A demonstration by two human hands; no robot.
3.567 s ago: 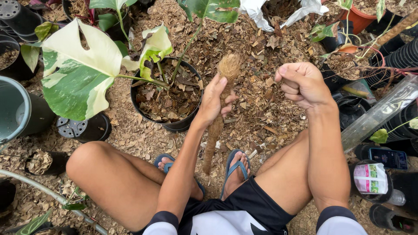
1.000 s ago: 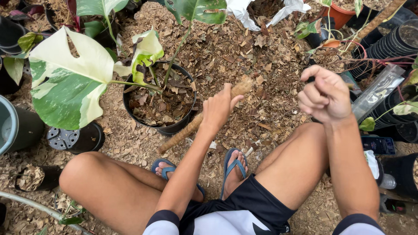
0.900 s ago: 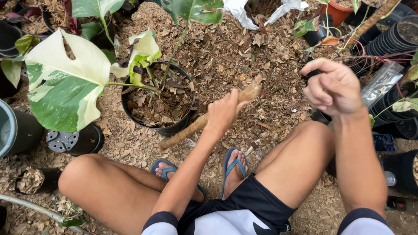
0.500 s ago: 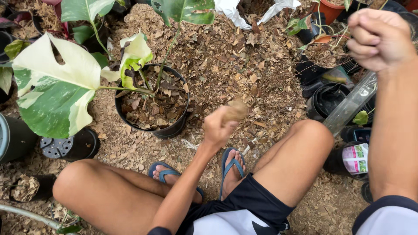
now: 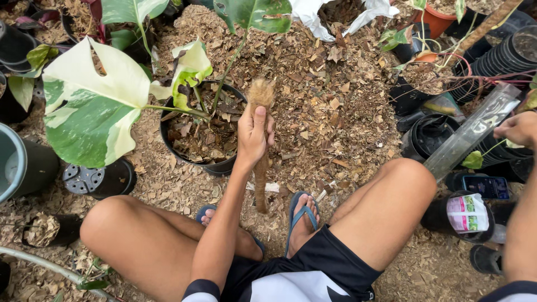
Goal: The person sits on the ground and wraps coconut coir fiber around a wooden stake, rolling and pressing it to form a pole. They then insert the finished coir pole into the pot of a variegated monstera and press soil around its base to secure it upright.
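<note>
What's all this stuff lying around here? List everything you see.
Coir pole: one, brown, fibrous, upright beside the potted plant.
Pot: one, black, filled with bark chips, centre left.
Leaf: one big, green and white, left of the pot.
Bark mulch: brown, covering the ground.
White bag: one, open, top centre.
Empty pots: black stack, top right.
Clear sleeve: one, long, at right.
Small pot: one, black, lying by the left knee.
Labelled container: one, white and green, lower right.
Sandals: blue, on the feet.
Left hand: grip around the pole.
Right hand: at the right edge, by the sleeve.
</note>
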